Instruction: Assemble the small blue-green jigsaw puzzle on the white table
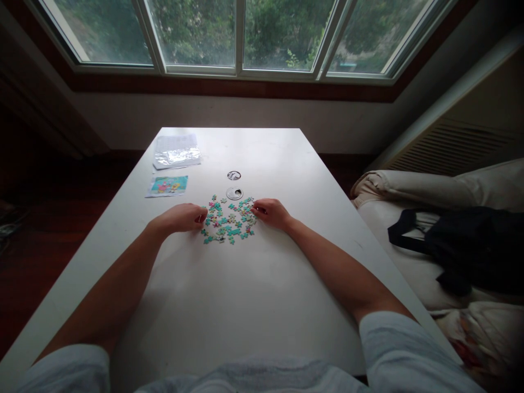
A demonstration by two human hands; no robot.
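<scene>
Several small jigsaw pieces (229, 221), mostly teal with bits of pink and yellow, lie scattered in a loose heap in the middle of the white table (229, 305). My left hand (182, 216) rests at the heap's left edge, fingers curled with the tips pinched against the pieces there. My right hand (272, 212) sits at the heap's right edge, fingers bent down onto the pieces. What each hand holds, if anything, is too small to make out.
A colourful picture card (167, 185) and a clear plastic bag (177, 150) lie at the table's far left. A round cable hole (233, 175) and its cover (234, 193) are just beyond the pieces. A black bag (470, 245) lies on a pale sofa to the right.
</scene>
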